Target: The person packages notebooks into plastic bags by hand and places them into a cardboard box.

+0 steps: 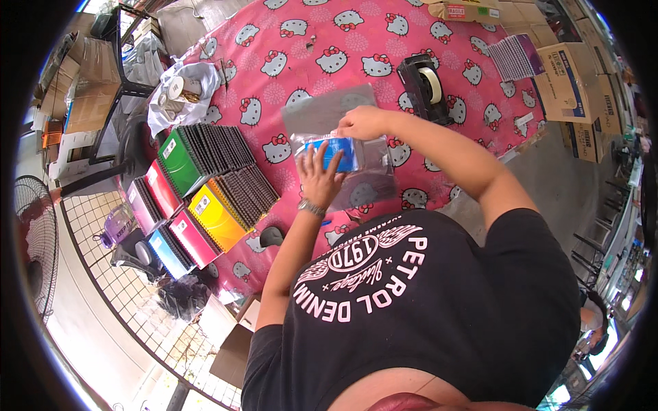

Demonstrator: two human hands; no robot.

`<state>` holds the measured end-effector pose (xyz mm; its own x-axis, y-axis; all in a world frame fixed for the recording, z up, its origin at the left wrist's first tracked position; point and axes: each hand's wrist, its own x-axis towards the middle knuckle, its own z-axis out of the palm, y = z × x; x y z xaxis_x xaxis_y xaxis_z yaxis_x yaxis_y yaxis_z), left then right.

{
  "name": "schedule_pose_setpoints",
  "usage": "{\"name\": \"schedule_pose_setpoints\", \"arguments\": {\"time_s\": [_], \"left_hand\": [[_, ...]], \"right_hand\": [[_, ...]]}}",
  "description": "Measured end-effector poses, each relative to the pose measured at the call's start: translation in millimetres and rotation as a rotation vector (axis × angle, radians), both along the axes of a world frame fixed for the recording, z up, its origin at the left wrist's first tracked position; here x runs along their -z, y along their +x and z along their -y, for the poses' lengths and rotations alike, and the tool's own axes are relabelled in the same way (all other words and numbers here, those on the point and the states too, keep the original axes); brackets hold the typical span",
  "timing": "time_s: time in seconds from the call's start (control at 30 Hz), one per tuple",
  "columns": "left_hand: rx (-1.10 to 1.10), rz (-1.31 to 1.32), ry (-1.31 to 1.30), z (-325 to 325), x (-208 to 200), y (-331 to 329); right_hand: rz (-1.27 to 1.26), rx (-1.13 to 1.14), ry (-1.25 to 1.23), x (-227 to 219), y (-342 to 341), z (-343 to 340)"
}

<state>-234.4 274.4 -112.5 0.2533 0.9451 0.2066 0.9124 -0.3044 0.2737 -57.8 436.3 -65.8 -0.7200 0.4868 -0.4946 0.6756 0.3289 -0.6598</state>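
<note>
Left hand (319, 175) lies flat, fingers spread, on the clear bag (356, 171) near the tape dispenser (425, 88), while right hand (360, 123) pinches the bag's top edge.

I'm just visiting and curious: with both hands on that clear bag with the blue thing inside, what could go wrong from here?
The left hand presses flat on the clear bag while the right hand pinches its top edge; the thin plastic might crease or tear there. The blue item sits off-centre and could slide askew. The spiral notebooks lean in rows near the left forearm, so a sweep of that arm might topple them.
</note>
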Motion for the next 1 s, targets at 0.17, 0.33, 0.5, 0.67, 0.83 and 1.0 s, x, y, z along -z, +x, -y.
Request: {"name": "schedule_pose_setpoints", "arguments": {"time_s": [0.17,0.33,0.5,0.67,0.83,1.0], "left_hand": [[0.036,0.648,-0.456,-1,-44,-36],[-0.146,1.42,-0.693,10,-13,-27],[-0.218,1.689,-0.753,13,-18,-25],[-0.144,1.308,-0.964,-14,-23,-34],[0.001,0.727,-0.457,-25,-34,-22],[-0.068,0.394,-0.409,-7,-60,-2]], "right_hand": [[-0.116,0.471,-0.789,-25,46,33],[-0.454,0.7,-1.128,-2,64,91],[-0.339,0.401,-0.494,3,57,97],[-0.444,0.287,-0.107,10,40,84],[-0.637,0.354,0.285,12,24,93],[-0.633,0.366,0.488,10,20,120]]}}
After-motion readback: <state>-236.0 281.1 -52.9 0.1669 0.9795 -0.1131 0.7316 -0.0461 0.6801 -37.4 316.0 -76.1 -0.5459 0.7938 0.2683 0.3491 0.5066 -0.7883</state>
